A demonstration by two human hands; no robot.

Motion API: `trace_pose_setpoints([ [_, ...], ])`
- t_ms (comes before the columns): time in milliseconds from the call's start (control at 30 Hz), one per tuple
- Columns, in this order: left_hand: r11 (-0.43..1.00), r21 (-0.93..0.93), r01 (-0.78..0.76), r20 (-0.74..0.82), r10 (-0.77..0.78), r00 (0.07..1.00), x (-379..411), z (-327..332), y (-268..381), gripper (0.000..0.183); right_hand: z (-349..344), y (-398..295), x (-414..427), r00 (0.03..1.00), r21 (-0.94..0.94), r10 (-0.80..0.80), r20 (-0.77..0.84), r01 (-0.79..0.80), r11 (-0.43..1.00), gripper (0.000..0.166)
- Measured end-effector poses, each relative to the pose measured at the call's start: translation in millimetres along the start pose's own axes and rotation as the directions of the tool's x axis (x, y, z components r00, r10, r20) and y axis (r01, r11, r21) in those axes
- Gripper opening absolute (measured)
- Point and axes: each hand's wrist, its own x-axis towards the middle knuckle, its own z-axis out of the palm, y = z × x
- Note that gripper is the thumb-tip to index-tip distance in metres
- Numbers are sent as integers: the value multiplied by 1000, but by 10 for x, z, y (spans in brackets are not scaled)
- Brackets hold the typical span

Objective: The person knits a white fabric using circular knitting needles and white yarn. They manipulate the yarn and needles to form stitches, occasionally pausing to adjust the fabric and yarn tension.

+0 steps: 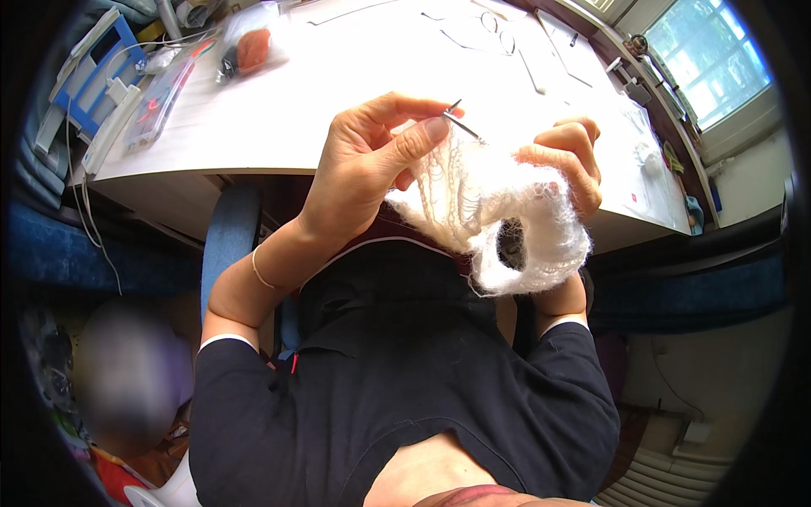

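A fuzzy white knitted piece (456, 196) hangs between my hands, just in front of the desk's near edge. My left hand (380, 149) pinches its upper edge and a dark metal knitting needle near the crossing of two needle tips. The second needle (464, 127), silvery, slants down to the right into the stitches. My right hand (564, 161) is curled at the right, with the fluffy white yarn fabric (538, 253) bunched over its palm and wrist. An oval opening shows in that fabric. Glare and yarn hide the right fingertips and whatever they hold.
Eyeglasses (507, 41) lie far back on the white desk (304, 120). At the left are a clear bag with orange and dark contents (253, 51), a clear plastic case (155, 108), a power strip (111, 130) and hanging cables. Clear plastic packaging (652, 171) lies at the right.
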Motion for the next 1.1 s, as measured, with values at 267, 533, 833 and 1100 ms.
trace_pose_setpoints([
  [267, 998, -64, -8, -12, 8, 1000, 6, -12, -18, 17, 14, -31, -5, 1000, -138, -27, 7, 28, 990, 30],
  [533, 989, -11, 146, 123, -144, 982, -82, 50, -124, 15, 179, -7, 99, 923, 427, 183, 338, -324, 844, 49],
  [833, 999, 32, 8, -29, -8, 1000, -8, 60, -28, 22, 43, 43, -20, 997, -103, 28, 76, -20, 994, 37],
  [1100, 995, 90, 45, 85, -53, 995, -37, 25, -52, 16, 102, 5, -51, 989, 110, 43, 145, -60, 992, 36],
])
